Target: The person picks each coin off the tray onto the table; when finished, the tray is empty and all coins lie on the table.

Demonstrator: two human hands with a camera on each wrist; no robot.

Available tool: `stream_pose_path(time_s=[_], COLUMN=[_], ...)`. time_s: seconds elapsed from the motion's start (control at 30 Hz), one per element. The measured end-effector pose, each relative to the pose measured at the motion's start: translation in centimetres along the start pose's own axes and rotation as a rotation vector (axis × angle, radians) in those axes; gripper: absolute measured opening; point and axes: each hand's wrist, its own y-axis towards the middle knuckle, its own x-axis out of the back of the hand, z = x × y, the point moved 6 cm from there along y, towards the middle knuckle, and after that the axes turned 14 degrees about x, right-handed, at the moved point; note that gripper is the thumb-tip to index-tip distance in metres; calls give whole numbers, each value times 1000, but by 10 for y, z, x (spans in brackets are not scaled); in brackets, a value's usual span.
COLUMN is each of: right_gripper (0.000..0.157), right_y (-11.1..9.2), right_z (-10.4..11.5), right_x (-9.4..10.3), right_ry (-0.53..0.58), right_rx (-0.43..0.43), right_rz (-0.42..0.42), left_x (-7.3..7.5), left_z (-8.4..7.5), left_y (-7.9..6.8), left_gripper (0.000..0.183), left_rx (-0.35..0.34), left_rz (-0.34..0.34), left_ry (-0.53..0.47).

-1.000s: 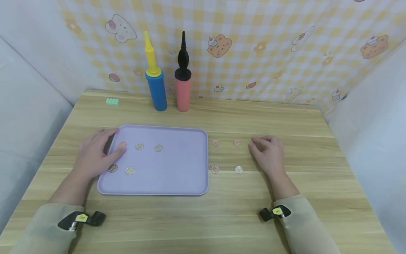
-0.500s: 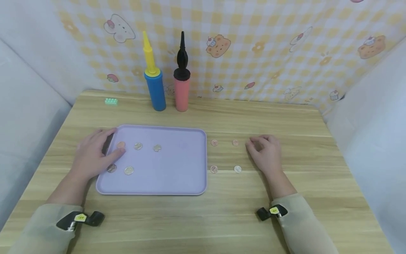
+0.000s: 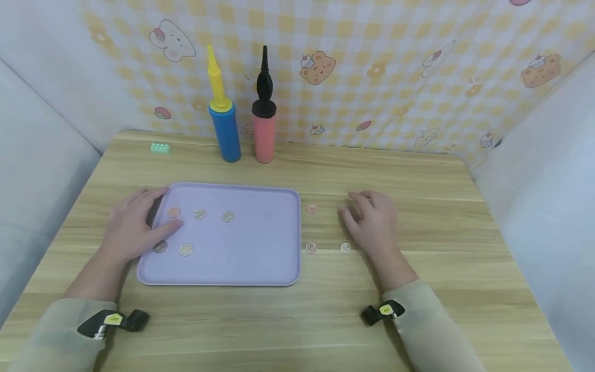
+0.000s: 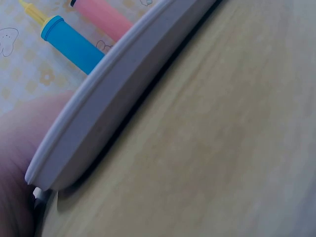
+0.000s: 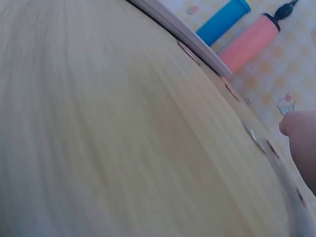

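My left hand rests at the left end of a lilac tray, thumb lying over the rim and forefinger at the far left corner. Inside the tray lie several coins, a copper one near the thumb and silver ones such as this coin. My right hand hovers low over the table right of the tray, fingers loosely bent and apart. Beside it lie a silver coin and two copper coins, one coin farther back. More copper coins by the right thumb show only in the right wrist view.
A blue hand pump with a yellow nozzle and a pink hand pump with a black nozzle stand upright at the back. A mint-green toy brick lies at the back left. A checked cloth hangs behind the table.
My right hand has moved left towards the tray, its fingertips have parted, and it now covers a copper coin seen before. My left hand stays on the tray.
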Motion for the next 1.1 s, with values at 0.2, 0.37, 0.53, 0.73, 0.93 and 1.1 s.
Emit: stream_pose_path(time_s=[0.2,0.37,0.53,0.73,0.93,1.1], right_gripper=[39,34,35,31,31,32], right_y=[17,29,37,49,65,73], right_z=[34,65,87,117,142,165], right_x=[-14,-29,-40,-48,-56,-65], right_ry=[-18,62,86,35,-23,-82], right_rx=[106,147,152,176,130,140], right_rz=[55,98,151,73,73,127], left_x=[1,1,0,0,0,-1], left_z=[0,1,0,-1,1,3], left_y=[0,-1,1,1,1,3], left_gripper=[87,87,87,84,84,84], left_rx=[-18,-27,-25,-26,-24,-22], left_rz=[-5,-3,-1,-3,-5,-10], left_ry=[5,12,7,8,8,15])
